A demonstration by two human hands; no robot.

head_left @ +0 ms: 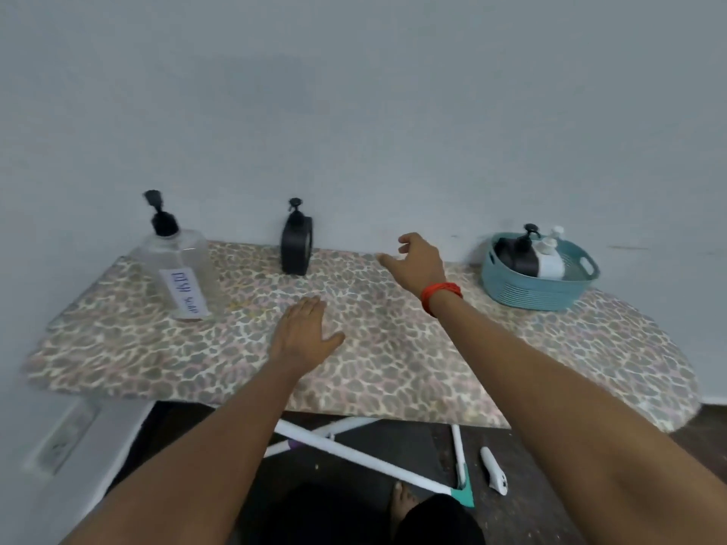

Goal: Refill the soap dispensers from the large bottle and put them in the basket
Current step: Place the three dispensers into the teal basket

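The big bottle (179, 269) stands on the left side of the surface (393, 367). It is clear, with a black pump on top and a white label on its front. I cannot tell how much soap is in it. One black dispenser (296, 247) stands upright in the middle, at the back, close to the wall (354, 112). It is well apart from the big bottle, and its pump is on.

On the right side sits the blue basket (539, 297). Inside it there is a second black dispenser (519, 255), and a white dispenser (550, 261) is just beside that. Another white pump top (556, 231) shows behind, so there may be three in there, but I cannot be sure.

The left hand (303, 332) is low over the surface, in front of the middle dispenser, with its fingers straight. Its grip is wide and holds nothing. The right hand (417, 265) reaches out between the middle dispenser and the basket. Its fingers are spread and a little bent, so its grip is wide too, and it holds nothing. A red band (440, 295) is round that wrist.

I think most of the job is done, because some dispensers are in the basket already. The black one in the middle is not in the basket yet. I cannot tell if it is full. If it is not, it needs soap from the big bottle, then a trip to the basket.
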